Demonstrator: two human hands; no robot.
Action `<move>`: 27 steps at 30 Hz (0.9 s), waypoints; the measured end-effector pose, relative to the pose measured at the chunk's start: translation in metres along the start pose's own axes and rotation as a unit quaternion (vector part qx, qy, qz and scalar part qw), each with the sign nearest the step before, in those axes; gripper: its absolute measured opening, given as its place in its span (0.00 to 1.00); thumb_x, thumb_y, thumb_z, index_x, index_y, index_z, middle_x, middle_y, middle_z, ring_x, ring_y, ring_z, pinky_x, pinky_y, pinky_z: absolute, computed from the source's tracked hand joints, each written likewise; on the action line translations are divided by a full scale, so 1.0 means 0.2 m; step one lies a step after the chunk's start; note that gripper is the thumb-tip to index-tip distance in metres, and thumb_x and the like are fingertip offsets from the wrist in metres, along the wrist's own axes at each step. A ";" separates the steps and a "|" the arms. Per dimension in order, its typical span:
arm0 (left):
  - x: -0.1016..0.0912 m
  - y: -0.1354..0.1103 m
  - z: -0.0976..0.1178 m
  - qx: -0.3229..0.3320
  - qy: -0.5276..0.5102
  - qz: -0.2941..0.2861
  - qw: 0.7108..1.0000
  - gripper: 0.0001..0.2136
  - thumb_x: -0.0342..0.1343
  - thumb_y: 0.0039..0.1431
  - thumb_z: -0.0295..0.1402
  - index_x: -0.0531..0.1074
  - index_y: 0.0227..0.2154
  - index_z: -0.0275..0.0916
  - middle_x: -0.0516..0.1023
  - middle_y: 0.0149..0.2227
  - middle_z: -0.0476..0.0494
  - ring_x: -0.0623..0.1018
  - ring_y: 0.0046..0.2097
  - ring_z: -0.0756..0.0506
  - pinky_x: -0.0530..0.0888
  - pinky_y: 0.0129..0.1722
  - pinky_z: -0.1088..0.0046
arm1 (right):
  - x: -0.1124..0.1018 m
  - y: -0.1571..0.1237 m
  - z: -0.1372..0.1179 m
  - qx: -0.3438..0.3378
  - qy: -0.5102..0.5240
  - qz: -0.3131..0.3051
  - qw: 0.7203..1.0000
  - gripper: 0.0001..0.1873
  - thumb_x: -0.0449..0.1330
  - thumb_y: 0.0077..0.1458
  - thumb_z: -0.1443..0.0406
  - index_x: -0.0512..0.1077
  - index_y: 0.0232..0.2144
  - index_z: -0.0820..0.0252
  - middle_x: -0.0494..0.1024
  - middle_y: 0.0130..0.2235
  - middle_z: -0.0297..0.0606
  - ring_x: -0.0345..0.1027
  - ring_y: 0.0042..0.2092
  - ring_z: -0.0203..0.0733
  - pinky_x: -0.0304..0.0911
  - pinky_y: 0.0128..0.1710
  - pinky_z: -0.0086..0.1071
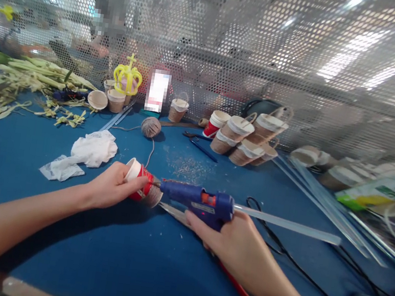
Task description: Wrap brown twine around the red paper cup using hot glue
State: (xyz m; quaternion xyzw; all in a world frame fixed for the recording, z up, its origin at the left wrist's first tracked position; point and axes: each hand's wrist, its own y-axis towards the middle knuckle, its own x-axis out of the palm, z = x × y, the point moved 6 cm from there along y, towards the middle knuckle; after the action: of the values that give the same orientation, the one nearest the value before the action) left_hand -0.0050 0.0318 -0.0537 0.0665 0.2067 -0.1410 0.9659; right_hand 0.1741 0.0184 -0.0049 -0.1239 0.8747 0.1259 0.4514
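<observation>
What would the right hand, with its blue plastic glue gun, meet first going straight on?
Probably the red-and-white paper cup, partly wrapped in grey twine, in the left hand; the gun's nozzle looks very close to it and to that hand's thumb, though depth is unclear.

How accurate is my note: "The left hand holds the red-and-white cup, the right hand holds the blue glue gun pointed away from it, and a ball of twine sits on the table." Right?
Not quite: in the head view, the right hand holds the blue glue gun pointed toward the red-and-white cup, not away from it. The rest stands.
</observation>
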 end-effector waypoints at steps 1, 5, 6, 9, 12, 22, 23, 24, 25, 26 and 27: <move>0.00 0.00 0.00 -0.006 -0.003 -0.003 1.000 0.18 0.44 0.56 0.39 0.71 0.24 0.32 0.70 0.21 0.48 0.66 0.23 0.52 0.62 0.22 0.79 | 0.01 -0.01 0.00 0.001 -0.002 -0.012 1.000 0.09 0.54 0.48 0.61 0.72 0.24 0.59 0.73 0.19 0.31 0.65 0.22 0.37 0.62 0.21 0.28; 0.00 0.00 -0.02 -0.030 -0.019 -0.009 0.999 0.17 0.45 0.55 0.39 0.73 0.26 0.31 0.73 0.23 0.46 0.69 0.25 0.50 0.64 0.22 0.78 | 0.02 -0.02 0.00 -0.012 0.009 -0.034 0.999 0.10 0.53 0.50 0.62 0.72 0.30 0.59 0.76 0.25 0.32 0.69 0.28 0.39 0.64 0.28 0.30; 0.00 0.00 -0.02 -0.033 -0.021 -0.007 0.999 0.17 0.45 0.55 0.39 0.73 0.27 0.31 0.74 0.23 0.46 0.69 0.25 0.50 0.64 0.22 0.78 | 0.02 -0.02 -0.01 -0.015 0.014 -0.032 0.999 0.10 0.52 0.51 0.62 0.72 0.31 0.59 0.77 0.27 0.32 0.70 0.30 0.39 0.65 0.30 0.30; 0.00 0.00 -0.03 -0.038 -0.025 -0.003 0.999 0.16 0.46 0.54 0.39 0.73 0.27 0.32 0.75 0.24 0.46 0.70 0.25 0.50 0.65 0.23 0.78 | 0.01 -0.02 -0.02 -0.027 0.012 -0.031 0.999 0.10 0.52 0.51 0.62 0.72 0.32 0.58 0.77 0.30 0.32 0.70 0.31 0.38 0.65 0.32 0.29; 0.00 0.00 -0.03 -0.049 -0.028 0.004 0.998 0.16 0.46 0.54 0.38 0.73 0.25 0.32 0.75 0.24 0.45 0.70 0.25 0.50 0.65 0.23 0.78 | 0.02 -0.03 -0.03 -0.041 -0.006 -0.033 0.999 0.09 0.52 0.50 0.63 0.72 0.27 0.59 0.76 0.25 0.32 0.69 0.27 0.38 0.64 0.28 0.29; 0.01 0.00 -0.01 -0.014 -0.028 -0.015 0.999 0.17 0.44 0.56 0.39 0.72 0.26 0.31 0.72 0.23 0.46 0.67 0.24 0.51 0.64 0.23 0.78 | 0.01 -0.03 -0.02 -0.032 -0.007 -0.022 0.999 0.08 0.54 0.49 0.63 0.71 0.25 0.59 0.75 0.24 0.31 0.68 0.26 0.38 0.63 0.26 0.29; 0.01 0.00 0.00 -0.003 -0.013 -0.014 1.000 0.17 0.43 0.56 0.39 0.72 0.25 0.31 0.71 0.21 0.47 0.65 0.23 0.52 0.62 0.22 0.78 | 0.00 -0.02 -0.02 -0.026 -0.003 -0.019 0.999 0.08 0.54 0.49 0.63 0.71 0.24 0.59 0.74 0.23 0.31 0.67 0.26 0.38 0.63 0.26 0.29; 0.01 0.00 0.00 0.007 0.003 -0.014 1.000 0.17 0.43 0.56 0.39 0.71 0.24 0.31 0.68 0.20 0.48 0.63 0.22 0.53 0.61 0.21 0.79 | 0.00 -0.01 -0.01 -0.016 0.002 -0.018 1.000 0.09 0.54 0.49 0.62 0.70 0.23 0.59 0.73 0.21 0.31 0.67 0.24 0.37 0.63 0.25 0.29; 0.01 -0.01 0.01 0.016 0.018 -0.013 1.000 0.17 0.43 0.56 0.39 0.70 0.23 0.31 0.66 0.19 0.50 0.61 0.21 0.53 0.59 0.20 0.79 | -0.01 -0.01 0.00 -0.001 0.009 -0.020 1.000 0.10 0.54 0.48 0.61 0.69 0.20 0.59 0.72 0.18 0.30 0.66 0.22 0.37 0.62 0.22 0.29; 0.01 -0.01 0.01 0.025 0.031 -0.014 0.999 0.17 0.43 0.56 0.39 0.69 0.22 0.31 0.64 0.18 0.51 0.60 0.21 0.54 0.58 0.20 0.79 | -0.01 0.00 0.01 0.021 0.019 -0.025 0.999 0.12 0.54 0.48 0.61 0.67 0.18 0.58 0.69 0.15 0.29 0.64 0.20 0.36 0.61 0.20 0.28; 0.01 -0.01 0.02 0.032 0.043 -0.015 0.998 0.17 0.43 0.56 0.38 0.68 0.21 0.32 0.62 0.18 0.52 0.59 0.21 0.54 0.58 0.19 0.80 | 0.00 0.00 0.03 0.046 0.030 -0.032 0.998 0.14 0.55 0.48 0.60 0.65 0.15 0.58 0.67 0.13 0.28 0.62 0.17 0.35 0.59 0.17 0.27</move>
State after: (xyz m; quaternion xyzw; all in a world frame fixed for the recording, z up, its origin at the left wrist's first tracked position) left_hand -0.0028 0.0290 -0.0509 0.1004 0.2440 -0.1590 0.9514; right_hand 0.1784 0.0200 -0.0071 -0.1344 0.8884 0.0670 0.4338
